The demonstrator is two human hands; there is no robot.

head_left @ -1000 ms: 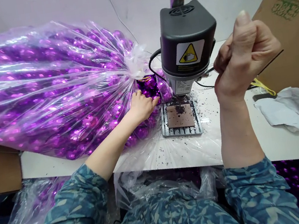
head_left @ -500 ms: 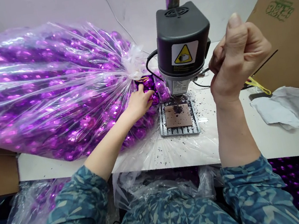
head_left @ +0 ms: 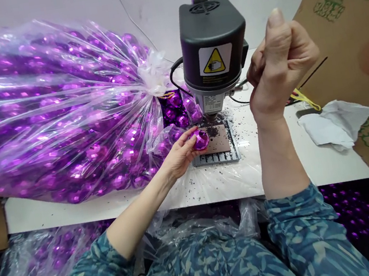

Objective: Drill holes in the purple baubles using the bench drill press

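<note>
Between the fingertips of my left hand (head_left: 182, 153) is a shiny purple faceted ball (head_left: 200, 139). It sits over the left part of a brown square board (head_left: 220, 139) that lies on a slotted metal base (head_left: 216, 158). Above the base stands a black bench drill press (head_left: 213, 44) with a yellow warning label. My right hand (head_left: 281, 62) is closed in a fist around the press's lever (head_left: 243, 83), its grip hidden by my fingers. More purple balls (head_left: 173, 109) show in a dark opening just behind my left hand.
A big clear plastic bag (head_left: 55, 116) full of purple balls, knotted at its neck, lies at left. Dark shavings (head_left: 233, 118) litter the base and white table (head_left: 326, 169). At right are crumpled white paper (head_left: 336, 125) and a cardboard box (head_left: 354, 13).
My left hand has come out of the dark opening and toward me, now with a purple ball over the board. My right hand keeps its grip on the lever. The view has shifted slightly.
</note>
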